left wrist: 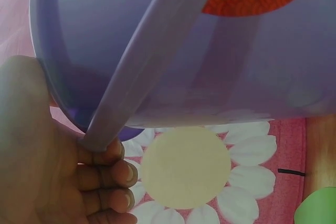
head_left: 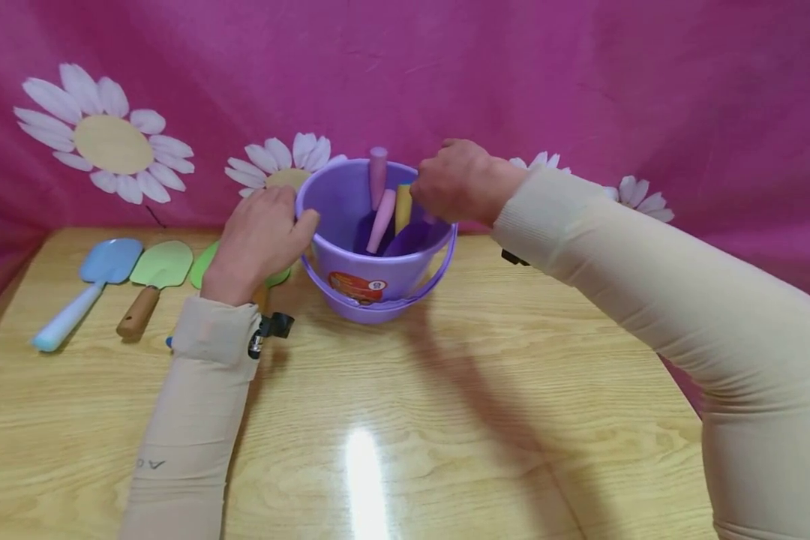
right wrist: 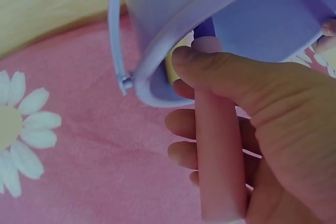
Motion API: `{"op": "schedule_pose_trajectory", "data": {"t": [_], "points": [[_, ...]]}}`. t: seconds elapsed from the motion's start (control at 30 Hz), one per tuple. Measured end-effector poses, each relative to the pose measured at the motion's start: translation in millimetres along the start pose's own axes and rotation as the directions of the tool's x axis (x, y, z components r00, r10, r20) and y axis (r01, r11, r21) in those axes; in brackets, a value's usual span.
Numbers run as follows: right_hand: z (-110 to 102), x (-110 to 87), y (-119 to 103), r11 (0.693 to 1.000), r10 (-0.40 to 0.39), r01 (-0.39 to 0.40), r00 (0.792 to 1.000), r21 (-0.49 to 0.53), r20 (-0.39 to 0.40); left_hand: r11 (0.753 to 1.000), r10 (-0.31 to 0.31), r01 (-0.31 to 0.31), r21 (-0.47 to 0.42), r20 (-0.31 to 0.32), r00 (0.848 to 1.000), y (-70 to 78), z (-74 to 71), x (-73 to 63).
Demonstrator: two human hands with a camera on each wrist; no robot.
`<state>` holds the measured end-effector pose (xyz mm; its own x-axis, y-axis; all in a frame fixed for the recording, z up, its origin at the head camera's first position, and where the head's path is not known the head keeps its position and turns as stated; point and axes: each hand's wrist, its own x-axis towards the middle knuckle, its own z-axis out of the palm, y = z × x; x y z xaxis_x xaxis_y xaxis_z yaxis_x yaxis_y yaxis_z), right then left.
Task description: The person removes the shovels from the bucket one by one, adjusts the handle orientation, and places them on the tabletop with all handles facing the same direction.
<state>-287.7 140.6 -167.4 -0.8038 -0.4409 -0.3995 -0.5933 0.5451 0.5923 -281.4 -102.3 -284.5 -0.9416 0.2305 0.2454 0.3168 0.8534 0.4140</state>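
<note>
A purple toy bucket (head_left: 405, 279) stands upright at the back of the table, its carrying handle (head_left: 448, 259) hanging down in front. My left hand (head_left: 259, 236) grips its rim at the left side, thumb over the edge. At the opposite side, my right hand (head_left: 455, 180) holds a toy shovel by its pink handle (right wrist: 219, 156), with the dark purple lower part inside the bucket. Two pink handles, one upright (head_left: 377, 180) and one leaning (head_left: 381, 223), and a yellow handle (head_left: 403, 208) also show in there. Their lower ends are hidden.
Left of the bucket, a blue shovel (head_left: 111, 261) and a light green shovel (head_left: 163, 262) with a brown handle lie on the wooden table (head_left: 351, 382). A brighter green shovel (head_left: 205, 264) is partly behind my left arm. A magenta flowered cloth (head_left: 405, 67) hangs behind.
</note>
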Motion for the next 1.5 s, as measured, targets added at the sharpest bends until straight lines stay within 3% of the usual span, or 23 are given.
{"op": "schedule_pose_trajectory", "data": {"t": [0.2, 0.47, 0.9, 1.5], "points": [[2.7, -11.3, 8.1, 1.0, -0.006, 0.007, 1.0, 0.02, -0.018, 1.0, -0.01, 0.01, -0.007, 0.01, 1.0, -1.5, 1.5, -1.0], [9.1, -28.1, 22.3, 0.991, 0.023, -0.018, 0.999, 0.135, -0.034, 1.0, 0.006, -0.006, -0.006, 0.0, 1.0, -1.3, 1.7, 0.5], [29.7, -40.4, 38.5, 0.975, 0.039, -0.027, 0.998, 0.223, -0.052, 1.0, 0.01, -0.01, -0.005, -0.015, 1.0, -5.6, 2.6, 0.7], [68.2, -56.4, 48.3, 0.985, 0.035, 0.007, 0.97, 0.174, -0.239, 1.0, 0.013, -0.013, -0.014, -0.016, 1.0, -5.5, 1.7, 0.9]]}}
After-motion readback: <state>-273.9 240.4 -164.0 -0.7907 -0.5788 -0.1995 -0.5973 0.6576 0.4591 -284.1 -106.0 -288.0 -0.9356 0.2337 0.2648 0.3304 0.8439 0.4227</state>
